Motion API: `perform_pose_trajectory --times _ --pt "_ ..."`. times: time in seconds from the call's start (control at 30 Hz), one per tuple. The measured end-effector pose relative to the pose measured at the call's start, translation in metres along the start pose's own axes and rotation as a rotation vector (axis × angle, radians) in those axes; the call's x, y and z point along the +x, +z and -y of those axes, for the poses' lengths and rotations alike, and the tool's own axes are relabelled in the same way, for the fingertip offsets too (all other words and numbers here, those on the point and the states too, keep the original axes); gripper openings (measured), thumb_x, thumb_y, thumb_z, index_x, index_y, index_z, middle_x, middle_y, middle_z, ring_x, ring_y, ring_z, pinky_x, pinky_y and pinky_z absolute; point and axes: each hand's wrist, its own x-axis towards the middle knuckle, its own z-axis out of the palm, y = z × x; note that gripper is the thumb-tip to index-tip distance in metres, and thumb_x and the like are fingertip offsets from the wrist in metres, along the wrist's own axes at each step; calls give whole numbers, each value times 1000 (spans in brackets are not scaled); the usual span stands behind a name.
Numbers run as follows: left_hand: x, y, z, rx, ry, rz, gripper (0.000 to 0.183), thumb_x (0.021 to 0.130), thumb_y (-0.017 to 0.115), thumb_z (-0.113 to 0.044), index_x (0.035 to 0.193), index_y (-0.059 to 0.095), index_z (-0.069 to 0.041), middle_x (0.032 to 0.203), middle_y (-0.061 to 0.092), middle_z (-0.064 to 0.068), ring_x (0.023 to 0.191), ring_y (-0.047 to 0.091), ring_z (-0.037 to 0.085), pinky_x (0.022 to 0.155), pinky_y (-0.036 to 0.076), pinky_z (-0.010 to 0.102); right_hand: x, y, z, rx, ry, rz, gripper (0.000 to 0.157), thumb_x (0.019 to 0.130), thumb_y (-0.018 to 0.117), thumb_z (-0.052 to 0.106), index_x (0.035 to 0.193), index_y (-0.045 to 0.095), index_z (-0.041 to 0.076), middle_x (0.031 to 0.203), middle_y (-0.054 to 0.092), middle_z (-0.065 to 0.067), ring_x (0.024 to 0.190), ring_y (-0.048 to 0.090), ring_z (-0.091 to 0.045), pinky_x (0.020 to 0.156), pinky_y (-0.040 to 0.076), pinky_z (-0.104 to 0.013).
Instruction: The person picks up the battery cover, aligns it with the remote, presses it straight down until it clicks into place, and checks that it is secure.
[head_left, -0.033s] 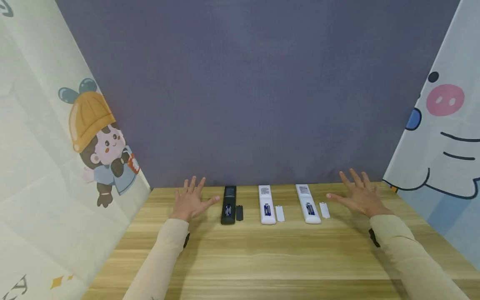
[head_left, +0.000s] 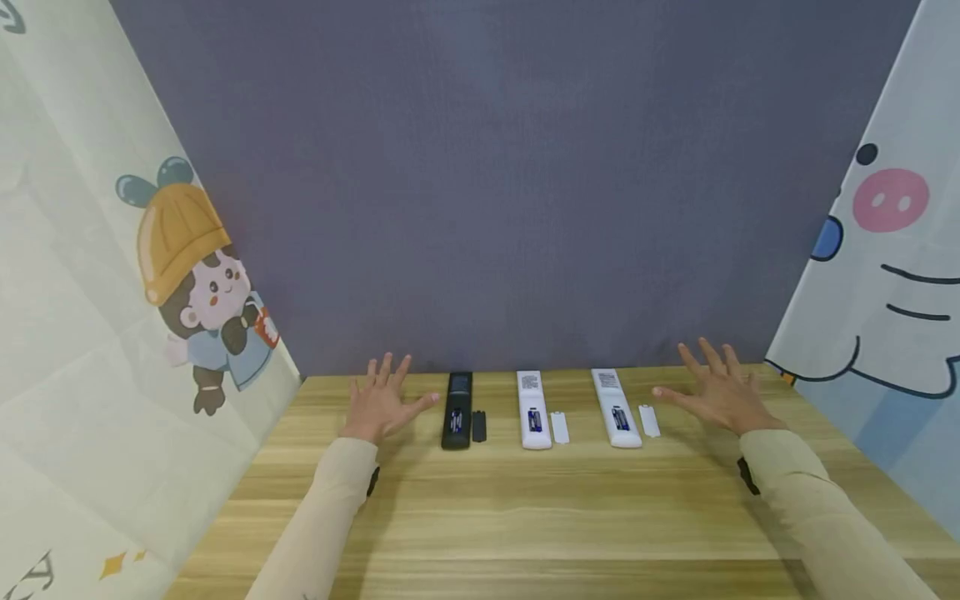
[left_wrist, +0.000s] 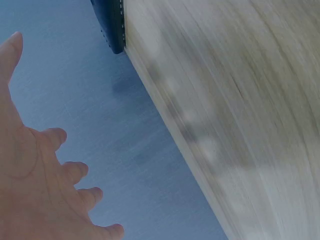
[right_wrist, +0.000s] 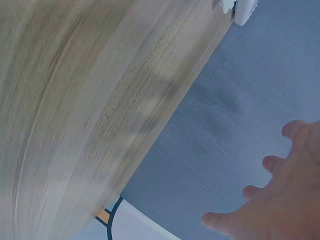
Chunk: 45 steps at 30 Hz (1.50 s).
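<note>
In the head view, my left hand (head_left: pixel 378 406) is spread with straight fingers, left of a black remote control (head_left: pixel 457 410). It holds nothing. A black battery cover (head_left: pixel 479 426) lies beside that remote. At the middle is a white remote control (head_left: pixel 533 408), its white battery cover (head_left: pixel 560 427) on its right. Another white remote control (head_left: pixel 616 407) lies farther right, with a second white cover (head_left: pixel 649 421) next to it. All three remotes lie back side up, compartments uncovered, batteries visible inside. My right hand (head_left: pixel 722 398), fingers spread and holding nothing, is nearest to this last cover.
The remotes lie near the far edge of a wooden table (head_left: pixel 570 517). Behind it stands a dark grey-blue panel (head_left: pixel 510 183). Cartoon-printed sheets hang at the left (head_left: pixel 67 333) and right (head_left: pixel 907 275).
</note>
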Motion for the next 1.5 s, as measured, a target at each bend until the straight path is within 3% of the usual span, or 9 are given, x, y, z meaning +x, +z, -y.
perform_pose_trajectory --times 0.57,0.7,0.8,0.9,0.97,1.1,1.23,1.4,1.5 --pt "-2 -4 1 11 -2 -21 101 89 42 -85 165 12 -25 172 7 18 157 4 47 118 -4 75 -5 -5 4 20 -5 -32 109 91 50 78 165 5 12 168 -5 -29 146 -11 -65 99 -1 -91" --pt "-1 -3 -1 18 9 -32 101 89 41 -86 165 14 -25 172 8 18 157 5 47 118 -3 75 -8 -4 10 40 -14 -41 106 92 49 77 165 4 14 169 -9 -27 147 -14 -63 100 -2 -90" --pt "0 0 -6 39 21 -45 98 90 40 -85 164 19 -25 171 13 18 157 8 46 119 1 74 -11 -3 22 73 -38 -71 102 94 50 74 165 12 12 169 -1 -28 149 -6 -63 103 0 -88" --pt "1 5 -12 38 45 -62 89 94 42 -78 162 30 -21 168 26 19 155 19 46 121 10 71 -14 -1 40 109 -72 -120 92 94 56 68 158 34 6 164 23 -30 147 14 -61 106 9 -85" --pt "0 7 -17 -11 62 -67 79 97 49 -69 156 43 -16 160 42 18 149 36 44 120 24 67 -16 1 56 136 -109 -151 77 96 63 59 148 50 3 152 44 -30 139 32 -58 106 21 -79" --pt "1 13 -26 -133 85 -63 52 98 64 -47 135 65 -10 133 69 16 118 67 36 99 53 54 -20 6 95 247 -211 -157 38 98 69 36 121 71 6 109 72 -15 103 64 -35 89 51 -54" --pt "0 20 -33 -217 43 -41 36 97 69 -36 122 73 -11 113 76 11 98 72 26 78 59 43 -22 12 139 389 -303 -59 13 99 68 24 103 72 12 84 68 3 73 59 -11 65 49 -30" --pt "1 29 -41 -286 -32 -53 27 93 74 -32 111 76 -12 94 76 6 83 69 19 68 54 36 -22 26 192 459 -372 66 11 94 65 10 84 65 15 73 61 6 61 50 -7 57 43 -25" --pt "3 35 -45 -312 -78 -43 27 92 75 -33 108 76 -11 99 77 6 83 68 19 70 54 38 -23 38 220 496 -367 136 12 92 63 9 82 63 15 69 59 5 57 50 -8 56 43 -26"
